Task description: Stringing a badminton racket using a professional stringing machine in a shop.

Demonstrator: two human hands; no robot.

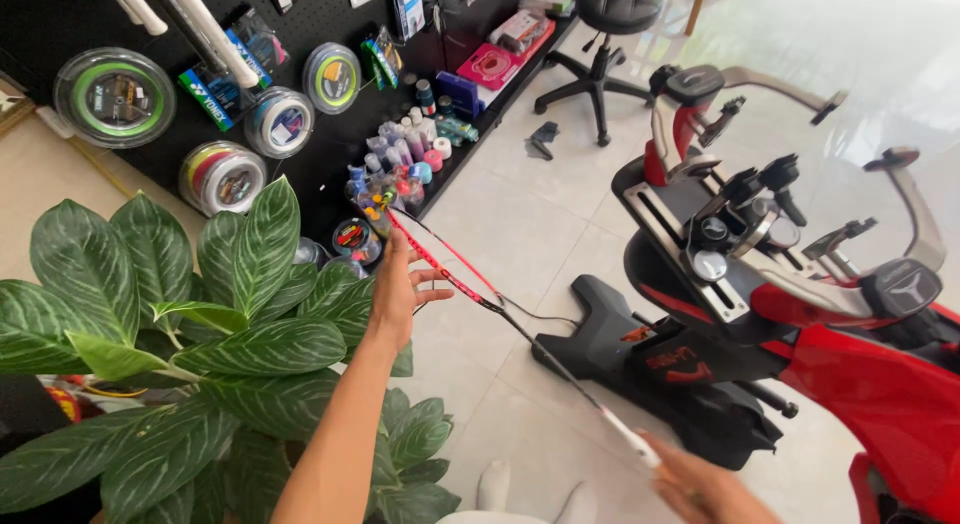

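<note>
- Far left, upper frame: reels of string (115, 97) hang on a black pegboard (300, 29), faces outward so that colours can be told at a glance; small jars and tubes (405, 159) crowd the shelf edge below it.
- Lower left: a broad-leaved, striped plant (180, 324) fills the foreground and hides the floor behind it.
- Left of centre: the left hand (398, 284) reaches past the leaves, its fingers (432, 277) lightly curled about the red frame of the racket (455, 274), steadying the head end. The grip looks loose, a support and not a clench.
- Centre: the racket runs as a thin diagonal from the shelf edge down toward the lower right, held above the tiled floor (520, 224) and clear of the machine.
- Lower centre-right: the right hand (700, 489), blurred, closes on the white handle end (630, 439); one hand at each end keeps the long shaft level and controlled.
- Right: a red and black stringing machine (800, 314) stands on its base, clamps raised and cradle vacant.
- Top centre: a black rolling stool (615, 24) stands well apart.
</note>
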